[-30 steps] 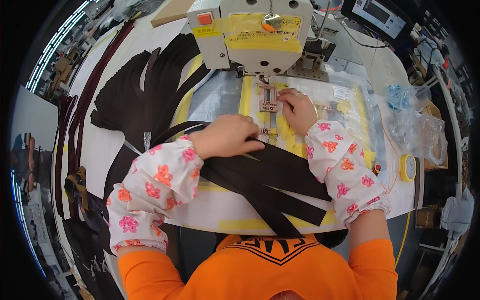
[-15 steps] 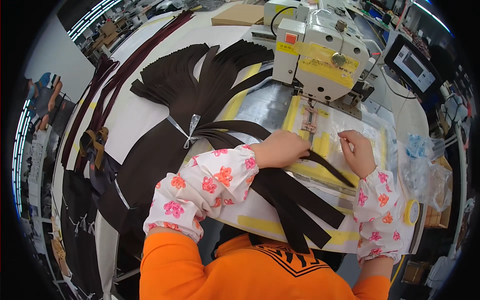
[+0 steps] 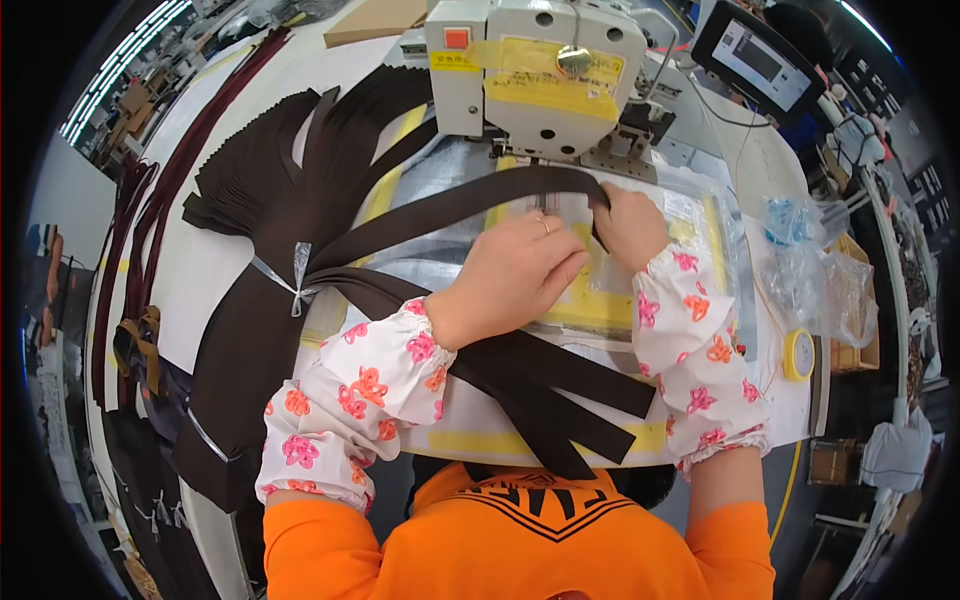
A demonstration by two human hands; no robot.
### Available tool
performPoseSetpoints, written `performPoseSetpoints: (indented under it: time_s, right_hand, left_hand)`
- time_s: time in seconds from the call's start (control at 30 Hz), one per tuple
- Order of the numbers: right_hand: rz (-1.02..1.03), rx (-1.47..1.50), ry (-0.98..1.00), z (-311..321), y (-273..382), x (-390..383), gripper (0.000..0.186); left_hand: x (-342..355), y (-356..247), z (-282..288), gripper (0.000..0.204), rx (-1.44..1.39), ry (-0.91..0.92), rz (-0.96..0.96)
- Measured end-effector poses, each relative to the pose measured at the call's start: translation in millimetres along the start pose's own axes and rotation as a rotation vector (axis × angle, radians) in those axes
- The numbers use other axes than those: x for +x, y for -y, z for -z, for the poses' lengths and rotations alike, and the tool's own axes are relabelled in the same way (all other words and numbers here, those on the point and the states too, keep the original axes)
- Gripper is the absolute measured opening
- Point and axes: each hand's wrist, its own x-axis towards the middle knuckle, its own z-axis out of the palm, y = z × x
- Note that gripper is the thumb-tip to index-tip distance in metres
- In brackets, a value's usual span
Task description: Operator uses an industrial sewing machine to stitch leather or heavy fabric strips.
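Observation:
A dark brown fabric strip (image 3: 470,200) arcs from the tied bundle of strips (image 3: 245,320) across to the sewing machine's front. My right hand (image 3: 632,230) pinches its far right end, which droops between the fingers. Below the arc, my left hand (image 3: 520,265) is closed, fingers curled and thumb against them; what it holds, if anything, is hidden. It is close to the yellow-taped plate under the head of the sewing machine (image 3: 550,90). Several loose strip ends (image 3: 560,385) pass under my left wrist and fan out toward the table's front edge.
A screen (image 3: 760,60) stands right of the machine. Clear plastic bags (image 3: 820,280) and a yellow tape roll (image 3: 798,354) are at the right edge. Dark red strips (image 3: 190,150) lie on the left, with a cardboard box (image 3: 375,20) at the back.
My right hand, formerly apart and empty, now grips the strip's end, raised near the machine. The left hand has moved off that strip, lower beneath it. The whole view has shifted.

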Motion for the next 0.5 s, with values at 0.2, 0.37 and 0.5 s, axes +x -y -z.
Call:
performPoseSetpoints:
  time_s: [0.2, 0.37, 0.5]
  right_hand:
    - [-0.312, 0.764, -0.286, -68.2, -9.0, 16.4, 0.024]
    - [-0.252, 0.565, -0.476, -73.7, 12.3, 8.5, 0.024]
    - [-0.184, 0.404, -0.201, -75.0, 23.8, 15.9, 0.028]
  left_hand:
    - [-6.3, 56.8, -37.4, 0.040, -0.609, 0.272, 0.895]
    - [5.8, 72.4, -65.5, 0.028, -0.625, -0.057, 0.945]
    - [-5.6, 121.0, -68.0, 0.021, 0.188, 0.019, 0.363]
